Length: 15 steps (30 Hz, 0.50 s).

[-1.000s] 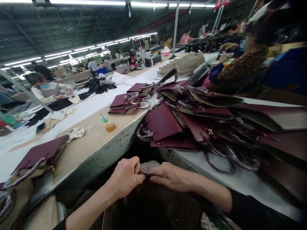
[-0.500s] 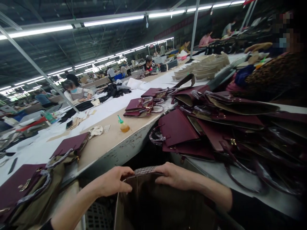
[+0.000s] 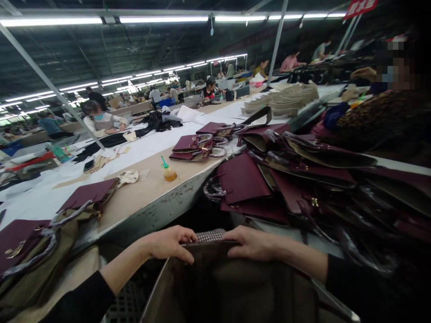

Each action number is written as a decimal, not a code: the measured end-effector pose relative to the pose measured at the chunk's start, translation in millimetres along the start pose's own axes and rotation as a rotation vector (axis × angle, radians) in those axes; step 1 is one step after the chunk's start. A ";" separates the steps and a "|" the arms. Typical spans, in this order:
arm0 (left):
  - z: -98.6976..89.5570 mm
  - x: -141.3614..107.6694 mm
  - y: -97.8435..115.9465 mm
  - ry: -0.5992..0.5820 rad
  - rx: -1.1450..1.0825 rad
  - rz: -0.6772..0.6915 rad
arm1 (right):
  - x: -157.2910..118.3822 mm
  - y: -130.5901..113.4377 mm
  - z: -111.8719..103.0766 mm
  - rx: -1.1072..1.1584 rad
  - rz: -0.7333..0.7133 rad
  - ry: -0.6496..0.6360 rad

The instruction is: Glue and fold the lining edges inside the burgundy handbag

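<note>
An open bag (image 3: pixel 249 282) with a dark olive-brown lining fills the bottom centre, its mouth facing me. My left hand (image 3: pixel 170 244) grips the far rim on the left, thumb inside. Further right along the same rim, my right hand (image 3: pixel 251 242) is closed over the edge. Between the two hands, black-and-white checked fabric (image 3: pixel 210 235) shows just beyond the rim. The fingers behind the rim are partly hidden.
Maroon bags (image 3: pixel 244 177) with wrapped handles are piled at the right; more maroon bags (image 3: pixel 87 195) lie at the left. A glue bottle (image 3: pixel 169 172) stands on the worktable (image 3: pixel 144 188). A person in patterned clothing (image 3: pixel 373 116) is at the right.
The bag's opening looks wider and its left edge has swung outward. Both hands have shifted slightly right, still on the rim. The surroundings have moved a little left in view.
</note>
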<state>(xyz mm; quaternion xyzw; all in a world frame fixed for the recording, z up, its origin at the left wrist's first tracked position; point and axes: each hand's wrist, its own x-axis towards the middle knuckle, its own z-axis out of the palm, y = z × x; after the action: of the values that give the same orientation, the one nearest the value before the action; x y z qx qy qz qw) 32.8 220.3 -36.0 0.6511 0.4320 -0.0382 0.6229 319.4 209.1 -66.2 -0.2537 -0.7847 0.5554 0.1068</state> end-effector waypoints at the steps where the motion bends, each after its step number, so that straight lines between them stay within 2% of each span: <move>1: 2.9 5.0 -0.8 0.042 0.026 0.014 | -0.8 7.2 2.5 -0.004 -0.020 0.034; 6: 8.4 11.7 15.1 0.238 0.436 0.115 | 5.0 17.2 2.9 -0.085 -0.002 0.145; 10: 8.3 13.2 20.0 0.330 0.432 0.180 | 19.6 15.1 -0.3 -0.078 0.058 0.177; 15: 11.0 18.6 12.5 0.435 0.456 0.327 | 27.5 18.8 -1.9 -0.113 0.038 0.186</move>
<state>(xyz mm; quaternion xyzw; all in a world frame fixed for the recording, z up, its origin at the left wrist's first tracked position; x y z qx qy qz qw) 57.3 222.5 -39.6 0.8269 0.4247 0.1060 0.3529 302.1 229.7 -86.1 -0.3245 -0.7966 0.4861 0.1545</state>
